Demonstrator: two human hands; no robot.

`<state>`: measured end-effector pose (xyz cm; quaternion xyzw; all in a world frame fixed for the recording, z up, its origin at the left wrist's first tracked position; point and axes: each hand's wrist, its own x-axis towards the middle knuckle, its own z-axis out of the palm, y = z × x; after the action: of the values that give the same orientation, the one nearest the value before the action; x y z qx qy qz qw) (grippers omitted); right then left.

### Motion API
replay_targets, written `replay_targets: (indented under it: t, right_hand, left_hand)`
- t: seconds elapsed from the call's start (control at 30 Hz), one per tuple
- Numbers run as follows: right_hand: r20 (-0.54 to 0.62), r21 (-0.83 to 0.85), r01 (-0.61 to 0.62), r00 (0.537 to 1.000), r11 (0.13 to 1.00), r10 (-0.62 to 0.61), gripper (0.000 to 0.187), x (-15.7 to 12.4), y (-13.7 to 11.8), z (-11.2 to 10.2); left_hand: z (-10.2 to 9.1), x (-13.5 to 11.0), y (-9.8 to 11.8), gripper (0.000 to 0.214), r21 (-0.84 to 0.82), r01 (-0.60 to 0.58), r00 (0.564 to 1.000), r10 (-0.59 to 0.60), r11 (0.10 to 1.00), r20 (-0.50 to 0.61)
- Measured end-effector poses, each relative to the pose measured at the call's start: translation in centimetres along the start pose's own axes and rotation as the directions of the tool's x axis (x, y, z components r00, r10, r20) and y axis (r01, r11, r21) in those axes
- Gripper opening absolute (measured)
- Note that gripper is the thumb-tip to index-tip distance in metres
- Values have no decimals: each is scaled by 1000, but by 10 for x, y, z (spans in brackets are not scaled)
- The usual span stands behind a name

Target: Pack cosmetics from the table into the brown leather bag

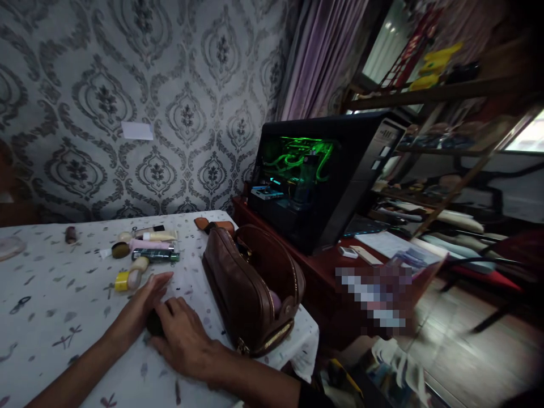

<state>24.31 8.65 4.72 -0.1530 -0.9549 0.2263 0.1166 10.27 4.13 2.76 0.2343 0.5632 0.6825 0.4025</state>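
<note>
My left hand (pixel 142 303) lies on the patterned tablecloth (pixel 51 317) with its fingers stretched out, touching a small dark object (pixel 153 324). My right hand (pixel 183 335) is curled over that same dark object from the right; what the object is I cannot make out. A brown leather pouch (pixel 249 283) stands open just right of my hands, near the table's right edge, with something pale inside. Several cosmetic tubes and small jars (pixel 148 249) lie just beyond my left hand.
A black computer case (pixel 323 175) with green lights stands on a red cabinet (pixel 323 266) to the right of the table. Wooden shelves (pixel 446 147) and a chair fill the far right. Patterned wallpaper is behind the table.
</note>
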Motion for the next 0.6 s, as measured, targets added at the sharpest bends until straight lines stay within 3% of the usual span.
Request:
replay_targets:
  t: [0.1, 0.23, 0.33, 0.47, 0.5, 0.53, 0.6]
  right_hand:
    - [-89, 102, -78, 992, 992, 88, 45, 9, 4, -2]
    - [-141, 472, -141, 962, 870, 232, 41, 12, 2, -24]
    - [-268, 618, 36, 949, 785, 168, 38, 3, -5, -61]
    - [-424, 665, 250, 902, 703, 79, 42, -15, -6, -124]
    - [-465, 648, 282, 882, 707, 75, 42, -19, -2, -138]
    - [-498, 635, 286, 862, 717, 97, 41, -23, 4, -150]
    - [-512, 622, 224, 841, 750, 173, 42, -31, 23, -169]
  left_hand:
    - [6, -1, 5, 62, 7, 28, 1000, -29, 1000, 5]
    - [17, -2, 16, 69, -46, 42, 999, -41, 998, 32]
    - [32, -2, 27, 76, -16, -47, 995, 48, 999, 85]
    - [63, -13, 43, 64, 199, -285, 952, 252, 938, 175]
    - [73, -18, 47, 61, 289, -380, 916, 315, 879, 248]
    - [83, -24, 51, 56, 372, -504, 854, 385, 779, 350]
    - [106, -35, 59, 48, 450, -725, 681, 442, 522, 584]
